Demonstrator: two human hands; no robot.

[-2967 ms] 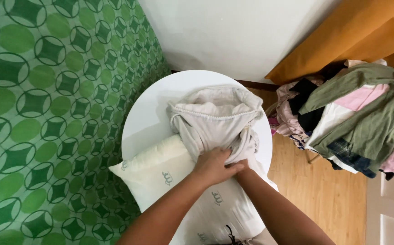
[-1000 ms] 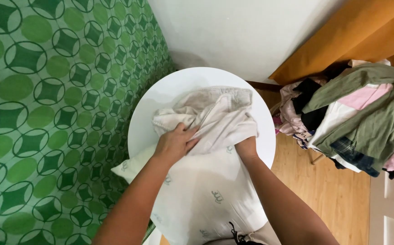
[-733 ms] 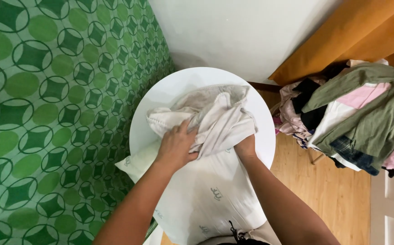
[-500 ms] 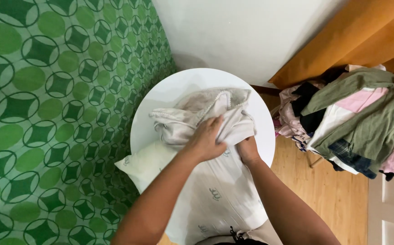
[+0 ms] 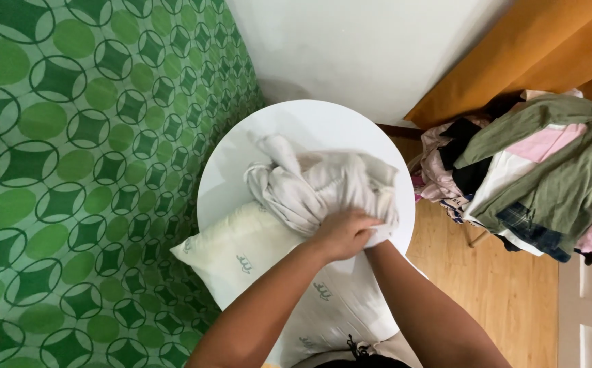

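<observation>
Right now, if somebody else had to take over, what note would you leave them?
Left hand: closed over the near edge of the bunched cream cloth, fingers gripping it.
Right hand: mostly hidden under the left hand and the cloth; its grip cannot be seen.
The cloth lies crumpled on the round white table, partly over the white pillow, which hangs off the table's near-left edge.
A pile of mixed clothes sits to the right, above the wooden floor.
Done: the cloth is gathered into a bundle.
Left: it is not flat or neatly folded; the pile looks untouched.
</observation>
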